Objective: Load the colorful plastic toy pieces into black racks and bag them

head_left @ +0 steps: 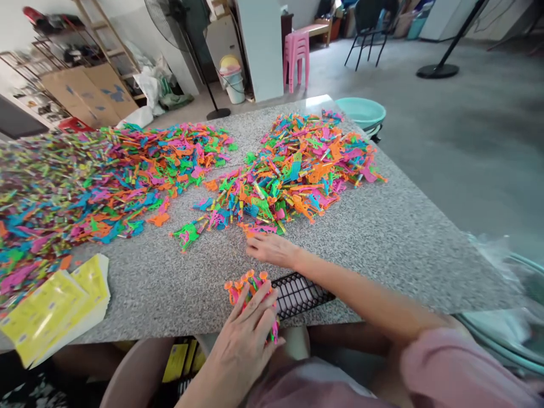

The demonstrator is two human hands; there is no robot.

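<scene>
Near the front edge of the table, my left hand (247, 334) lies over a row of small colourful plastic toys (233, 292) with round orange ends. Its fingers and thumb reach around the row, which sits at the left end of a black lattice tray (300, 294). My right hand (272, 250) is at the near edge of a heap of mixed plastic toys (293, 175) in orange, pink, green and blue. Its fingers are curled beside an orange and pink piece; what they hold, if anything, is hidden.
A larger heap of similar pieces (106, 175) covers the table's left side. Yellow printed cards (63, 306) lie at the front left edge. A turquoise basin (361, 112) stands past the far right edge. Pink stools (296, 59) and a standing fan (178, 17) are behind.
</scene>
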